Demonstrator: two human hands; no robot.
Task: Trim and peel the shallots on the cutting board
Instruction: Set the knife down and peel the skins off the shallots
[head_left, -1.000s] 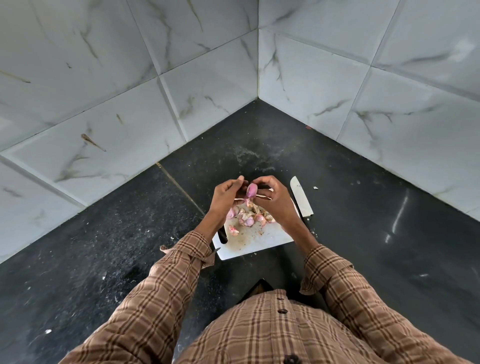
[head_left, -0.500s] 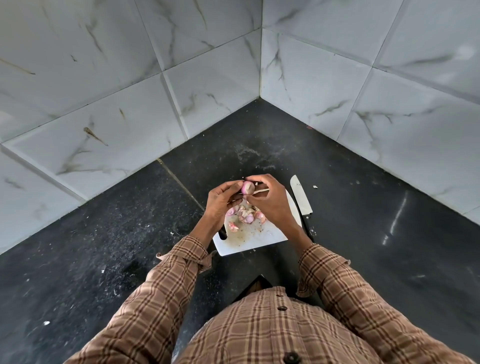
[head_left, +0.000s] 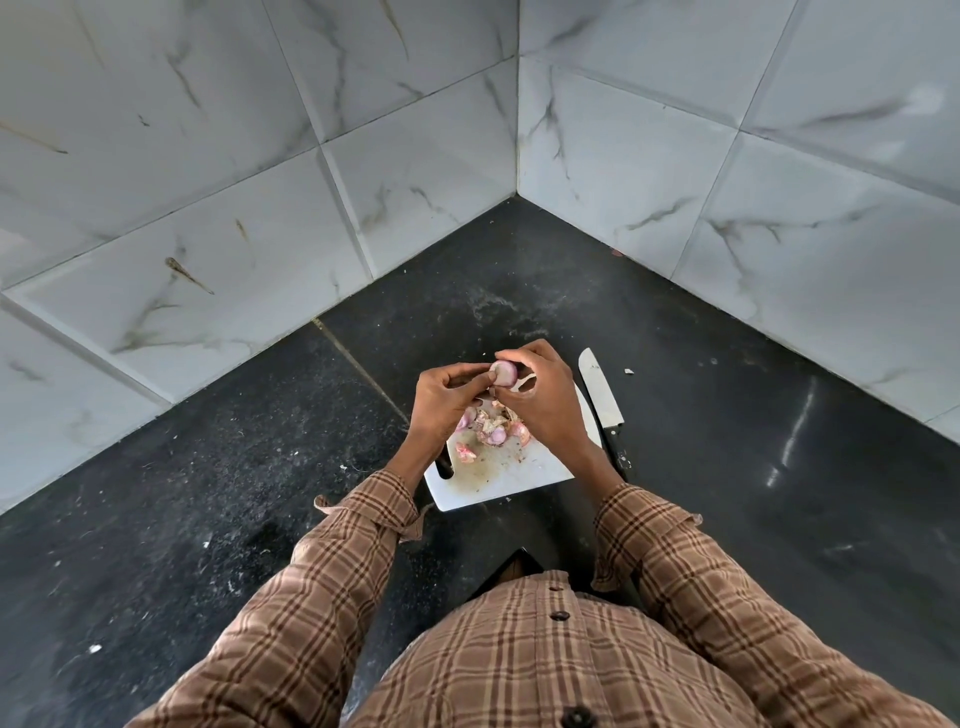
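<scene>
Both hands meet above the far end of a small white cutting board on the black counter. A pale pink shallot is pinched between them: my left hand holds its left side with thumb and fingertips, and my right hand curls over its top and right side. A strip of papery skin hangs off the shallot beside my right palm. Under the hands lies a heap of pink shallots and skins, partly hidden. One pink scrap lies apart, near the board's left edge.
A knife with a pale blade and dark handle lies on the counter just right of the board, tip pointing away. Marbled wall tiles meet in a corner behind. Small crumbs dot the dark counter.
The shallot has turned in my fingers from an upright pink bulb to a paler rounded face. My hands have closed in around it slightly, staying above the board's far end.
</scene>
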